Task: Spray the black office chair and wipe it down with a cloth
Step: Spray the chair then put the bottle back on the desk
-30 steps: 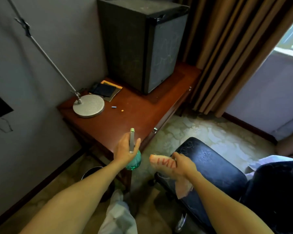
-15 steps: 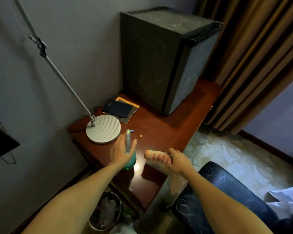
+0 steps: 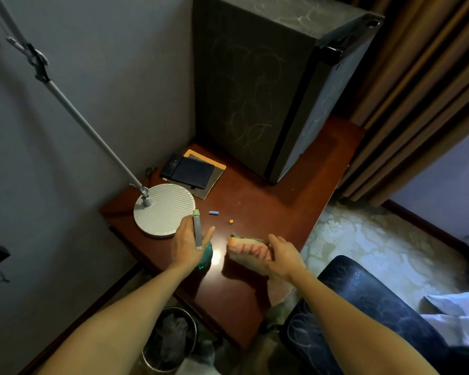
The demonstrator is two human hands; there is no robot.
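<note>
My left hand (image 3: 186,246) grips a green spray bottle (image 3: 207,254) by its neck, and its grey nozzle (image 3: 197,230) points away from me. The bottle is low over the front of the red-brown table (image 3: 257,209). My right hand (image 3: 282,257) holds a rolled orange cloth with red stripes (image 3: 248,249) just to the right of the bottle, and one end of the cloth hangs down below the hand. The black office chair (image 3: 363,296) is at the lower right, beside the table's front corner. Only its seat shows.
A dark mini fridge (image 3: 268,90) stands at the back of the table. On the left are a round lamp base (image 3: 164,209) with a slanted pole, a dark notebook (image 3: 190,173) and two small loose bits. A bin (image 3: 168,339) is under the table. Brown curtains (image 3: 423,104) hang at right.
Both hands moved forward from beside the chair to above the table, still carrying bottle and cloth. The view swung left, so the chair slid to the lower right corner.
</note>
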